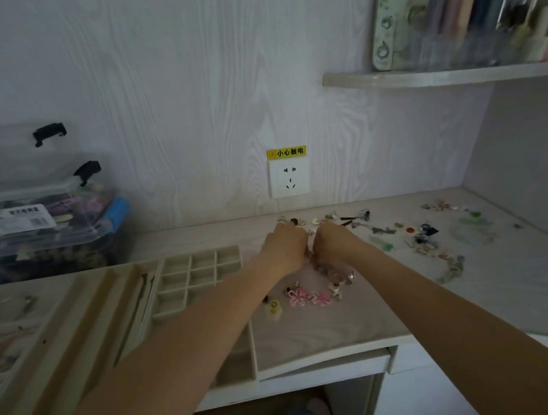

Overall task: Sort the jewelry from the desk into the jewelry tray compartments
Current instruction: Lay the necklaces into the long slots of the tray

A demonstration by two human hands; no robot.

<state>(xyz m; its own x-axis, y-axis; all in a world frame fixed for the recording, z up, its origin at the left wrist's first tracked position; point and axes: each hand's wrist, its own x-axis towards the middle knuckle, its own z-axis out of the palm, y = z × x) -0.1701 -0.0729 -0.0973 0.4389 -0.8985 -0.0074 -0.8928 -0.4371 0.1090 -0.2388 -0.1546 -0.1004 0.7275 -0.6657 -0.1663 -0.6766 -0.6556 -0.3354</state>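
Note:
A beige jewelry tray [236, 250] lies on the left of the desk, with a grid of small compartments and long slots beside them. Loose jewelry is scattered right of it: pink flower pieces [298, 296], a yellowish piece [273, 307], and small earrings [315, 220] near the wall. My left hand [285, 250] and my right hand [337, 241] are close together over the pile, fingers curled. A pale beaded bracelet [337, 273] hangs down between them, and each hand seems to pinch it. My fingertips are hidden behind the backs of my hands.
More jewelry [422, 234] is strewn to the right across the desk. Stacked clear storage boxes [42, 215] stand at the back left. A wall socket [289, 177] sits behind the pile. A shelf [450, 77] with bottles hangs at upper right. The desk's front edge [319, 360] is near me.

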